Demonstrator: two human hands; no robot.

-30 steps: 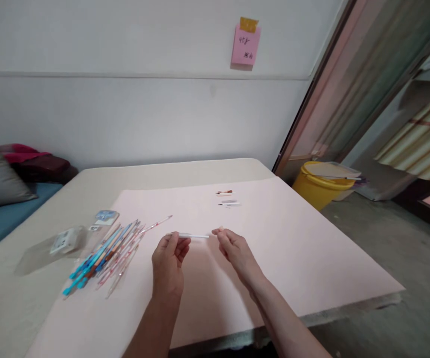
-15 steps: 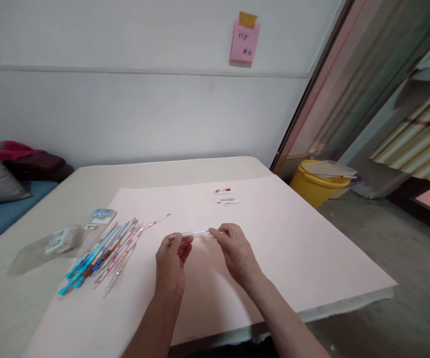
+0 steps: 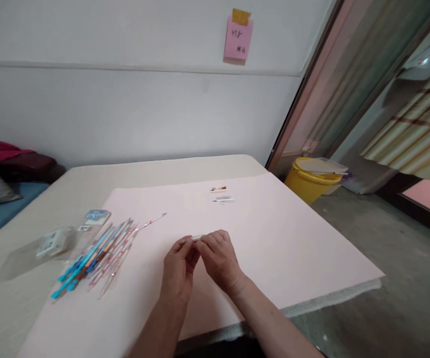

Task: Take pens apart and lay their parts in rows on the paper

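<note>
White and slim, a stick (image 3: pixel 199 237) lies between the left hand (image 3: pixel 177 266) and the right hand (image 3: pixel 218 256) in the head view, above the pink sheet (image 3: pixel 293 258) on the counter (image 3: pixel 185 173). Its long axis runs left to right: the left hand grasps its left end, the right hand holds the other, both equally near. Loosely piled pens (image 3: pixel 105 248) lie to the left, small pen parts (image 3: pixel 225 200) on the far side, too tiny to make out well. Fingers cover both ends, so whether the stick is one piece or two I cannot tell; both forearms (image 3: pixel 274 323) are cut off at the near edge
</note>
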